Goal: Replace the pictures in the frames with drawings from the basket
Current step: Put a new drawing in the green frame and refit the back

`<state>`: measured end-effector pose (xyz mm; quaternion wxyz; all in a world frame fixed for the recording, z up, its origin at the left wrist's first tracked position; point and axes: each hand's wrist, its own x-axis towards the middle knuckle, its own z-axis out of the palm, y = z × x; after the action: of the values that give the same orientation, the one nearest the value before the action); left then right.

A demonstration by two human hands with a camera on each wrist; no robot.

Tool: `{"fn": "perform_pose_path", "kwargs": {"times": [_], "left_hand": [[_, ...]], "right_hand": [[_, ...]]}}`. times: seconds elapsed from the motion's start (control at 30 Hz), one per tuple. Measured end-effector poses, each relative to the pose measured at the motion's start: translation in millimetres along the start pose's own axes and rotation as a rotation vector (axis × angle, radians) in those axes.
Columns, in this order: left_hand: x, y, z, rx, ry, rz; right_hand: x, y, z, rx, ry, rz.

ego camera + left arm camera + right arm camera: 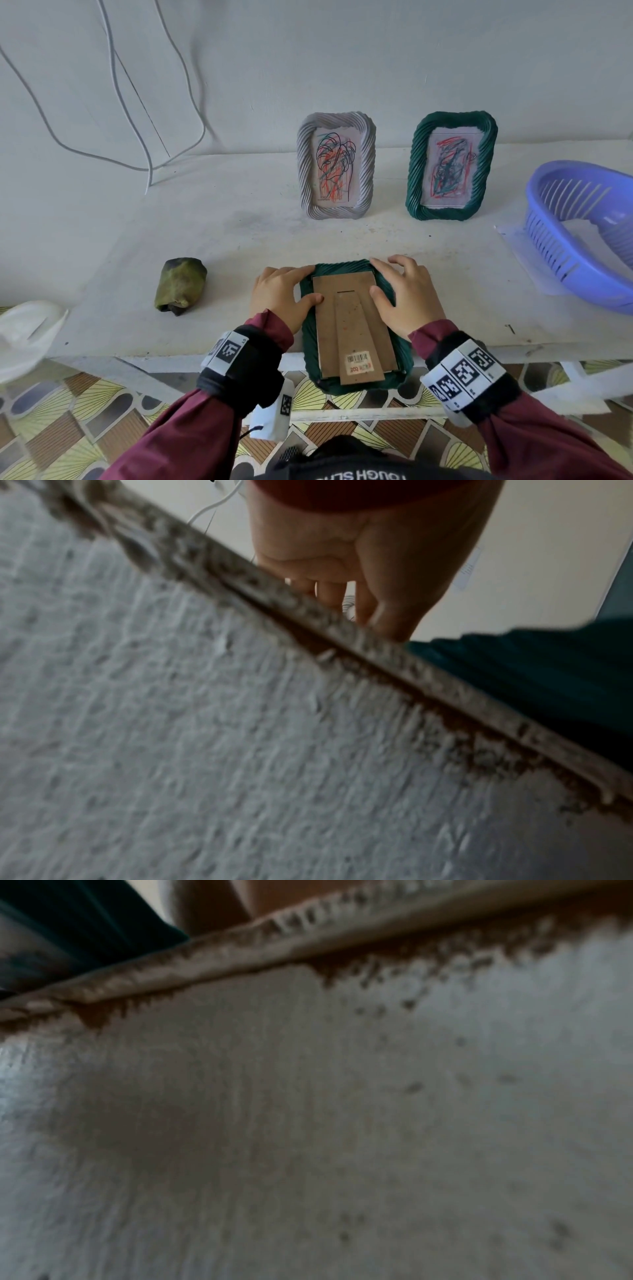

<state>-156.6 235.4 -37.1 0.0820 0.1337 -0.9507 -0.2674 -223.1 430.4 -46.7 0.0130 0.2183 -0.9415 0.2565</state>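
Observation:
A dark green picture frame (308,346) lies face down on the white table (239,240), its near end hanging over the front edge. Its brown cardboard back (352,329) with a folded stand and a barcode sticker faces up. My left hand (281,298) rests on the frame's top left corner with the thumb on the cardboard. My right hand (407,298) covers the top right corner, its thumb pressing the cardboard too. The left wrist view shows my left hand (359,561) above the table edge (342,642) and the frame (531,674). The right wrist view shows mostly the table's underside.
A white frame (366,171) and a second green frame (416,171) stand at the back, each holding a scribbled drawing. A blue plastic basket (561,253) sits on a white sheet at the right. A crumpled green-brown lump (180,286) lies left of my hands. Cables (113,85) hang on the wall.

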Motion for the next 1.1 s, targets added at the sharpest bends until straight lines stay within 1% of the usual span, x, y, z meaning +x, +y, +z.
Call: {"fn": "perform_pose_path", "kwargs": {"times": [0.17,0.3,0.77,0.97,1.1], "left_hand": [[0,2,-2,0.134,-0.089,0.028],[1,3,-1,0.152,-0.104,0.023],[6,-1,-4,0.099,-0.136,-0.004],[8,-6,-3,0.045,-0.106,0.030],[7,-8,-3,-0.005,-0.115,0.022]], "right_hand": [[-3,4,5,-0.020,0.015,-0.020],[-1,6,8,0.027,0.039,-0.014],[-1,12,14,0.137,0.092,-0.027],[-1,12,15,0.110,0.089,-0.026],[-1,12,15,0.116,0.103,-0.036]]}}
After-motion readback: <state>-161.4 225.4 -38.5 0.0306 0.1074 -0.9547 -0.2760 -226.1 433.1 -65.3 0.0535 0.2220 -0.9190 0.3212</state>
